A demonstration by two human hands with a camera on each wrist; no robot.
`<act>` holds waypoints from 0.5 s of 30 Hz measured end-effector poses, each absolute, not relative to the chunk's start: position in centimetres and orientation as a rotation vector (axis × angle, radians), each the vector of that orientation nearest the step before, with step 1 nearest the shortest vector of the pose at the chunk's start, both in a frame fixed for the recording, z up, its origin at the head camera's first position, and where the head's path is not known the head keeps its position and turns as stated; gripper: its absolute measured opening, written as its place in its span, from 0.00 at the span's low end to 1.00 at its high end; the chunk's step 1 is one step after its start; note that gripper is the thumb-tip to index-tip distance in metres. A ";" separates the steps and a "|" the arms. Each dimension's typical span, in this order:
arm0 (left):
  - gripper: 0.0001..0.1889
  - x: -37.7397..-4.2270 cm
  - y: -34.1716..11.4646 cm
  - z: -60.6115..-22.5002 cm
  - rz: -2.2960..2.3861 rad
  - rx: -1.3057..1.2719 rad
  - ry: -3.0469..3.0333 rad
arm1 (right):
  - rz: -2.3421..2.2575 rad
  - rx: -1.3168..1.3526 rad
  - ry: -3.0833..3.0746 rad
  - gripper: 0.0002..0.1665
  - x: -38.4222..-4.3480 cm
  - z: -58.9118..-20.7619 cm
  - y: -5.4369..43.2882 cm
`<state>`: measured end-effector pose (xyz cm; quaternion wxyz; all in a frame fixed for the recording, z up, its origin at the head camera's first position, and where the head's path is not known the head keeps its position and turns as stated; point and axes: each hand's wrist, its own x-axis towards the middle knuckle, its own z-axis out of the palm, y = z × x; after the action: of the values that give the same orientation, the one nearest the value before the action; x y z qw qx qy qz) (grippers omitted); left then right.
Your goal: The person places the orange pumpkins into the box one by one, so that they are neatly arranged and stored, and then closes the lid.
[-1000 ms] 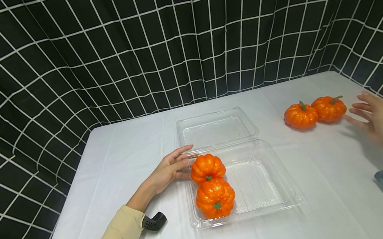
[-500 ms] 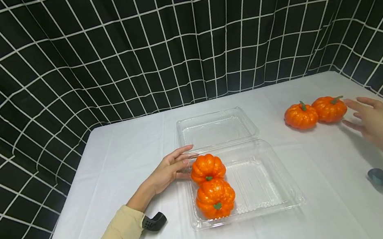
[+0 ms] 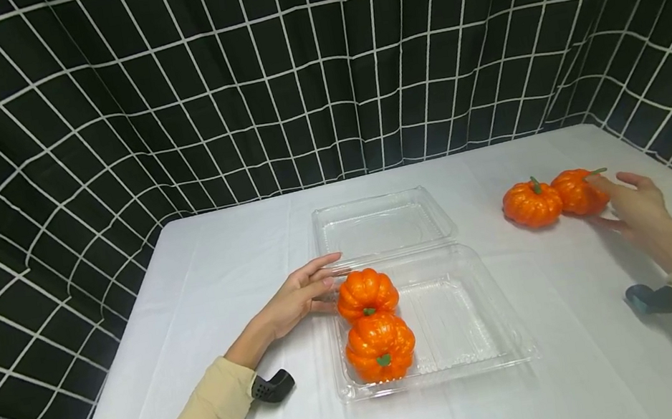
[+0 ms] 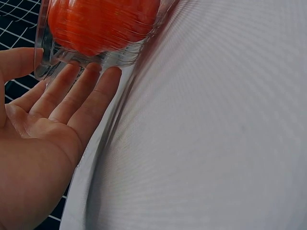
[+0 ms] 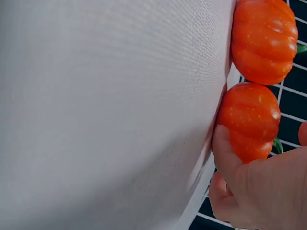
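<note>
A clear plastic clamshell container [image 3: 472, 334] lies unfolded on the table. Two orange toy pumpkins [image 3: 367, 294] fill its left side, one behind the other. My left hand [image 3: 296, 301] rests against the container's left wall; in the left wrist view its straight fingers [image 4: 96, 96] touch the plastic and the thumb is at the rim. On the right side of the table, my right hand [image 3: 639, 211] reaches the outer of two more pumpkins. Its fingers are spread around that pumpkin's [image 5: 252, 120] right end, one digit lying against the skin. The other pumpkin [image 3: 532, 204] sits directly beside it.
The container's lid half [image 3: 378, 228] lies flat toward the back. A white cloth covers the table [image 3: 232, 254]. Black fabric with a white grid [image 3: 291, 86] hangs behind and at both sides. Dark wrist devices [image 3: 273, 387] show at both sleeves.
My right hand has moved left from beside the outer pumpkin until its fingers overlap it. The left hand and the container stay where they were; the head view has shifted slightly.
</note>
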<state>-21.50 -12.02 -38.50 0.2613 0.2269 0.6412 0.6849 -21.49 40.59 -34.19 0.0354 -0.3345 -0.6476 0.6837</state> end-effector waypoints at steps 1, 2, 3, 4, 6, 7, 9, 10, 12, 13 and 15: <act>0.29 -21.5 -12.0 -38.4 1.855 0.615 1.735 | 2.095 -1.040 -1.999 0.61 -21.6 -34.2 40.5; 0.29 -21.5 -12.0 -38.4 1.857 0.620 1.732 | 2.096 -1.044 -1.998 0.59 -21.7 -34.2 40.5; 0.29 -21.6 -12.0 -38.4 1.858 0.622 1.732 | 2.091 -1.049 -2.000 0.58 -21.8 -34.2 40.4; 0.29 -21.6 -12.0 -38.4 1.859 0.621 1.731 | 2.087 -1.051 -2.000 0.57 -21.9 -34.2 40.3; 0.28 -21.5 -12.0 -38.4 1.860 0.617 1.731 | 2.082 -1.063 -1.990 0.57 -22.0 -34.3 40.1; 0.28 -21.5 -12.0 -38.4 1.858 0.615 1.733 | 2.094 -1.063 -1.967 0.58 -22.1 -34.3 40.1; 0.28 -21.5 -11.9 -38.5 1.853 0.607 1.736 | 2.102 -1.073 -1.950 0.60 -22.1 -34.4 40.1; 0.28 -21.5 -11.9 -38.5 1.851 0.603 1.736 | 2.109 -1.076 -1.940 0.61 -22.2 -34.5 40.2; 0.29 -21.5 -11.9 -38.5 1.849 0.600 1.737 | 2.126 -1.073 -1.926 0.63 -22.3 -34.6 40.3; 0.29 -21.5 -11.9 -38.5 1.850 0.601 1.736 | 2.133 -1.071 -1.925 0.63 -22.4 -34.6 40.4; 0.29 -21.5 -11.9 -38.5 1.853 0.606 1.733 | 2.143 -1.074 -1.930 0.65 -22.6 -34.7 40.7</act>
<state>-21.48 -11.94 -38.48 0.2633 0.2242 0.6410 0.6852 -22.55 40.66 -34.69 0.0322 -0.3489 -0.6268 0.6960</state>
